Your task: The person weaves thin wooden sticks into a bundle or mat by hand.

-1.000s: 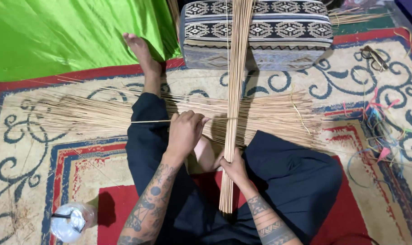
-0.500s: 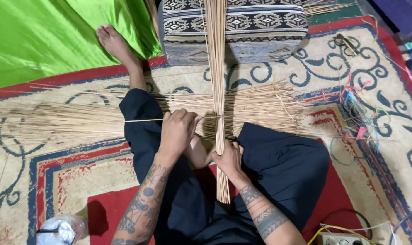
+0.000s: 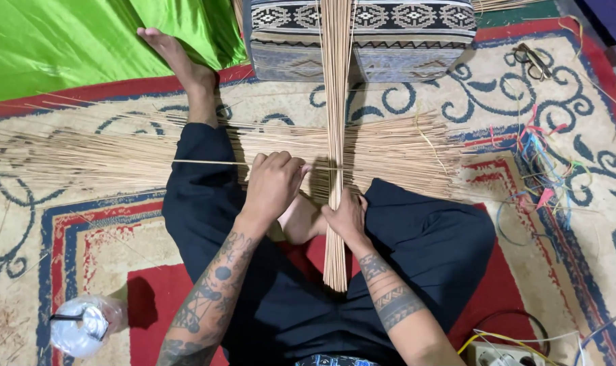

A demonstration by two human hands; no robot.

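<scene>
Left hand [image 3: 273, 181] fingers pinched on a single thin stick [image 3: 206, 163] running sideways, just left of the upright stick bundle [image 3: 336, 135]. Right hand [image 3: 346, 215] fingers clamped on that bundle's lower part. Cross layer of sticks [image 3: 396, 152] lies under bundle; patterned cushion [image 3: 416, 34] beyond its top, carpet [image 3: 84, 224] beneath.

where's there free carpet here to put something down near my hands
Bare carpet lies left of your left knee, between the stick layer and the plastic cup. Another patch sits right, between the bundle and the coloured strings. It is crowded around the left hand and right hand.
</scene>
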